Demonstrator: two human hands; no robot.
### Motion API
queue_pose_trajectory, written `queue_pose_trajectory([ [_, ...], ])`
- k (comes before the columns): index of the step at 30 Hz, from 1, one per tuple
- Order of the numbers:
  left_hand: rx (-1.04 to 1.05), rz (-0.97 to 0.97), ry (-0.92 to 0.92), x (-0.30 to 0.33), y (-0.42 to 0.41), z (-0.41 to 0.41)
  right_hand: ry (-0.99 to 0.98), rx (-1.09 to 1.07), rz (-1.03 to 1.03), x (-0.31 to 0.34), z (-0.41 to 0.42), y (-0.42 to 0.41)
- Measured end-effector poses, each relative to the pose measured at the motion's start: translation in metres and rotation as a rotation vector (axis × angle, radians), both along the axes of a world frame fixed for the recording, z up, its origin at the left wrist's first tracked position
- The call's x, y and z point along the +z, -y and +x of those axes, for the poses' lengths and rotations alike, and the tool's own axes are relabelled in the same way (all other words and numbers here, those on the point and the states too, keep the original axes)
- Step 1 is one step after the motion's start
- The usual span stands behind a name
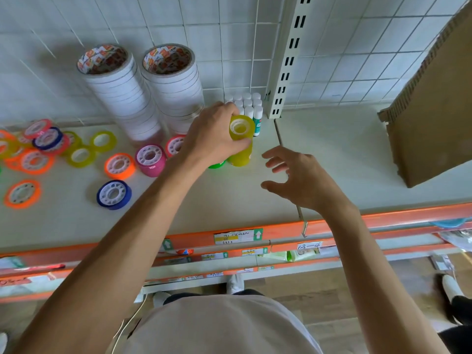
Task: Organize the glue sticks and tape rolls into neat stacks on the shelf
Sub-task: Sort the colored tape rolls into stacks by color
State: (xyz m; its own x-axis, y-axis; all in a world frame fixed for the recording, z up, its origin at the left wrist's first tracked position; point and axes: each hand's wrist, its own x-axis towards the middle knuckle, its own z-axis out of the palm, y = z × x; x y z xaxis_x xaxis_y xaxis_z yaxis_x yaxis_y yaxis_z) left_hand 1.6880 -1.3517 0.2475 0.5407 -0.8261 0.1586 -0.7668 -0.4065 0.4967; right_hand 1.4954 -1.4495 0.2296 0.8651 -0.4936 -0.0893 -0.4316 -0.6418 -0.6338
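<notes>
A translucent yellow tape roll (241, 127) is gripped by the left hand (213, 134), hole upward, directly above the yellow stack (240, 155) beneath the grip. The right hand (297, 178), spread and empty, is held just beside it, nearer than the scattered rolls.

The left hand (212, 136) hides most of the green roll (216, 164) and part of the red roll (175, 145) beside the yellow stack (240, 149). Behind that stack, the glue sticks (249, 106) are partly covered, their labels too small to read. Orange rolls (5, 146) far left of it are cut by the frame edge.
</notes>
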Motion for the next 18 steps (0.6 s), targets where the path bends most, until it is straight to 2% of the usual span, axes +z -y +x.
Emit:
queue_pose_trajectory([
  [18, -0.006, 0.046, -0.052, 0.0087, 0.0008, -0.0009, -0.023, 0.004, 0.027, -0.0082, 0.0027, -0.0014],
])
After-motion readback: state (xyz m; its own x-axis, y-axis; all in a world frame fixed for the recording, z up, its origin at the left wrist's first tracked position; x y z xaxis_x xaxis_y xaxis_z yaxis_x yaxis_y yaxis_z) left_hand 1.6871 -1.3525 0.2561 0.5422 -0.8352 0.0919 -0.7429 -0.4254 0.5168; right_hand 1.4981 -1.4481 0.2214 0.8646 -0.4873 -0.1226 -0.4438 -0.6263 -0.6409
